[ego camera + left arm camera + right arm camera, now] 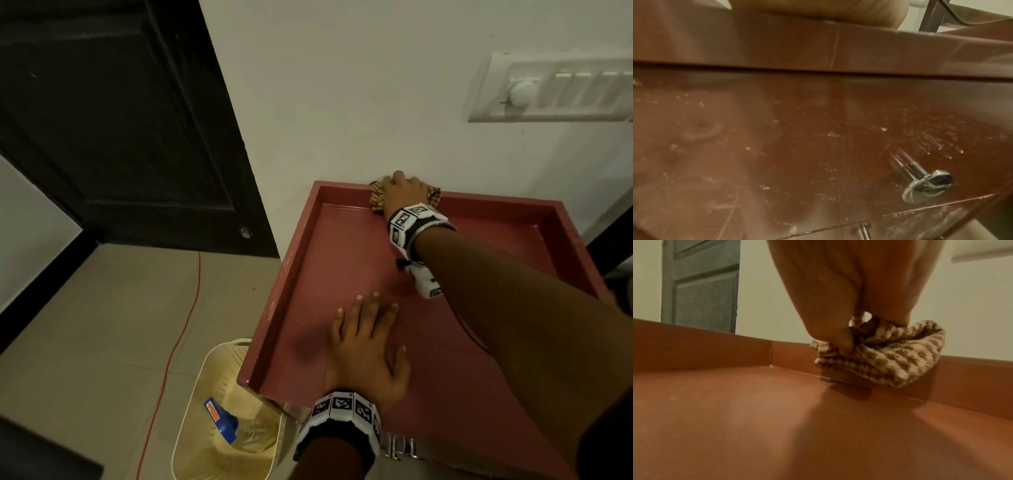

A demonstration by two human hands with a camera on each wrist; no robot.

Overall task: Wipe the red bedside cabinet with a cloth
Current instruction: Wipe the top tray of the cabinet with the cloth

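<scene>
Head view, cabinet: the red bedside cabinet is being seen from above, standing against the wall, its top ringed by a raised rim.
Head view, right hand: the right hand is being pressed onto the cloth at the cabinet's back rim, by the wall; the patterned cloth is being gripped under the fingers.
Head view, left hand: the left hand is being laid flat on the cabinet top near its front edge, fingers straight and spread, nothing being held.
Head view, surroundings: a cream basket with a blue bottle in it is being seen on the floor just left of the cabinet; a dark door is farther left, a switch panel on the wall above the cabinet.
Left wrist view: the cabinet's scratched drawer front and a chrome handle are being shown; the left fingers cannot be told here.
Right wrist view: the cloth is being bunched against the back rim, fingers being curled round it.
</scene>
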